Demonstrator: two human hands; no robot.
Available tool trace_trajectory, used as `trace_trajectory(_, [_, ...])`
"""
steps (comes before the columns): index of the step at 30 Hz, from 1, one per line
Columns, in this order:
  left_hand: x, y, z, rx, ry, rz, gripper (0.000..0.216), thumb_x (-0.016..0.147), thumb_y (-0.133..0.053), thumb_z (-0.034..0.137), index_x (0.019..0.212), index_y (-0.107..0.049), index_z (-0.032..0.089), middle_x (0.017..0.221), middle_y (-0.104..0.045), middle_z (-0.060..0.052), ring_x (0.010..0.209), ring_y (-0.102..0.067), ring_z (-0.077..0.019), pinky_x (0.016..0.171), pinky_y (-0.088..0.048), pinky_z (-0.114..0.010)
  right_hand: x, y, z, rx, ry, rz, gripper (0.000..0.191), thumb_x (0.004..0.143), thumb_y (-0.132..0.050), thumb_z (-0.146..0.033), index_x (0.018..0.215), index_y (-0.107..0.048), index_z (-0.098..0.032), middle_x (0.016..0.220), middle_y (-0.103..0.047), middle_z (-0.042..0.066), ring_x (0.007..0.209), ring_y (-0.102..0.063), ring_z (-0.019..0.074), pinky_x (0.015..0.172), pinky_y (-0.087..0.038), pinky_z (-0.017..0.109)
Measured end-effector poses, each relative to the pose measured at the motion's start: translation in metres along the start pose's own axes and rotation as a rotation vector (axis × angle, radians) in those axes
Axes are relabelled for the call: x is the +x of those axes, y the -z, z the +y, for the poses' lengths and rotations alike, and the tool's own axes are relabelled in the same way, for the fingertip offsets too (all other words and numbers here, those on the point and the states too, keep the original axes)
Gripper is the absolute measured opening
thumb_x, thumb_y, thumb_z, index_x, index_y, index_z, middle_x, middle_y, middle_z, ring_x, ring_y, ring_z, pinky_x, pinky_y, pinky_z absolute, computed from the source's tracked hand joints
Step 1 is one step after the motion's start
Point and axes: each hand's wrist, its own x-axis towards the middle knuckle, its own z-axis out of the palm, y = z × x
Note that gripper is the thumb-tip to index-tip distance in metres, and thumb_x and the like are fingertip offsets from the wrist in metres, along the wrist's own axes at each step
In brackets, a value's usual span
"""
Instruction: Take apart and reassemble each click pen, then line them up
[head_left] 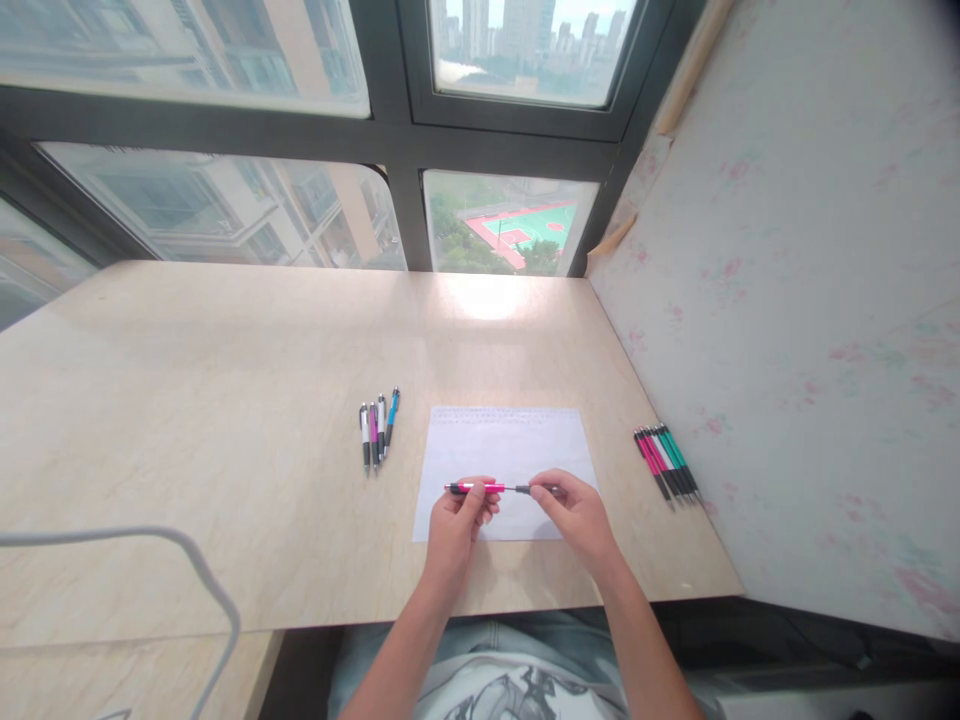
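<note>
My left hand (459, 520) is closed around the pink barrel (493, 488) of a ballpoint pen, its dark clip end pointing left. Between my right hand's (577, 510) thumb and fingers is the pen's black grip section (523, 489). The two parts are apart, and a thin refill (510, 488) shows in the gap between them. Both hands are over a white sheet of paper (499, 455), which has lines of faint writing along its far edge.
Several pens (373, 435) in white, purple and blue lie left of the paper. More pens (667, 465), pink, white and green, lie in a row by the papered wall (787, 330). A grey cable (180, 540) curves over the desk (225, 400) at the left; windows stand behind.
</note>
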Motion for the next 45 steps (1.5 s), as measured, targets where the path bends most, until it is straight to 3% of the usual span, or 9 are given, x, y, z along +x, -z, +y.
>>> trace_trajectory(10, [0.003, 0.004, -0.003, -0.116, 0.065, -0.001, 0.032, 0.074, -0.076, 0.038, 0.089, -0.072, 0.010, 0.073, -0.067, -0.006, 0.062, -0.055, -0.0093, 0.058, -0.045, -0.020, 0.000, 0.004, 0.002, 0.007, 0.012, 0.081, 0.029, 0.079, -0.068, -0.047, 0.087, -0.069, -0.019, 0.090, -0.070, 0.009, 0.088, -0.065, 0.0237, 0.071, -0.055, 0.033])
trace_trajectory(16, [0.000, -0.002, -0.004, -0.368, 0.208, -0.037, 0.025, 0.074, -0.079, 0.030, 0.085, -0.071, 0.010, 0.073, -0.065, -0.004, 0.062, -0.056, -0.0065, 0.058, -0.048, -0.015, -0.003, 0.008, -0.028, -0.026, 0.091, 0.148, 0.021, 0.081, -0.069, -0.041, 0.081, -0.067, -0.020, 0.082, -0.068, 0.005, 0.078, -0.064, 0.0198, 0.068, -0.054, 0.030])
trace_trajectory(22, [-0.002, -0.004, -0.008, -0.698, 0.361, -0.112, 0.013, 0.080, -0.073, 0.020, 0.084, -0.070, 0.008, 0.073, -0.061, -0.004, 0.062, -0.055, -0.0047, 0.055, -0.049, -0.010, -0.003, 0.005, -0.064, -0.154, 0.185, 0.116, 0.019, 0.081, -0.068, -0.041, 0.082, -0.068, -0.021, 0.083, -0.069, 0.006, 0.079, -0.064, 0.0210, 0.065, -0.054, 0.031])
trace_trajectory(28, [0.000, 0.003, 0.000, -0.885, 0.388, -0.108, 0.015, 0.090, -0.058, 0.017, 0.082, -0.066, 0.009, 0.071, -0.057, -0.004, 0.061, -0.054, -0.0050, 0.050, -0.048, -0.010, -0.010, 0.011, -0.083, -0.185, 0.235, 0.179, 0.017, 0.081, -0.070, -0.039, 0.083, -0.068, -0.023, 0.084, -0.069, 0.006, 0.081, -0.065, 0.0210, 0.067, -0.055, 0.031])
trace_trajectory(32, [0.002, 0.007, 0.003, -0.988, 0.395, -0.104, 0.019, 0.094, -0.050, 0.017, 0.084, -0.064, 0.008, 0.072, -0.055, -0.003, 0.061, -0.053, -0.0040, 0.051, -0.046, -0.008, -0.008, 0.023, -0.070, -0.158, 0.152, 0.260, 0.020, 0.080, -0.071, -0.039, 0.089, -0.070, -0.022, 0.089, -0.070, 0.006, 0.079, -0.066, 0.0205, 0.071, -0.055, 0.032])
trace_trajectory(39, [0.003, 0.009, 0.011, -1.075, 0.411, -0.129, 0.031, 0.100, -0.036, 0.021, 0.084, -0.060, 0.009, 0.072, -0.051, -0.002, 0.059, -0.050, -0.0036, 0.049, -0.045, -0.009, 0.013, 0.034, -0.005, -0.222, -0.032, 0.263, 0.031, 0.076, -0.068, -0.043, 0.093, -0.071, -0.017, 0.092, -0.073, 0.011, 0.085, -0.069, 0.0246, 0.076, -0.056, 0.037])
trace_trajectory(45, [0.012, 0.016, 0.013, -0.983, 0.348, -0.111, 0.029, 0.099, -0.039, 0.017, 0.086, -0.063, 0.008, 0.072, -0.052, -0.003, 0.060, -0.051, -0.0048, 0.051, -0.047, -0.010, 0.027, 0.023, 0.022, -0.491, 0.057, 0.283, 0.026, 0.082, -0.057, -0.040, 0.089, -0.071, -0.019, 0.092, -0.072, 0.010, 0.086, -0.065, 0.0238, 0.069, -0.053, 0.033])
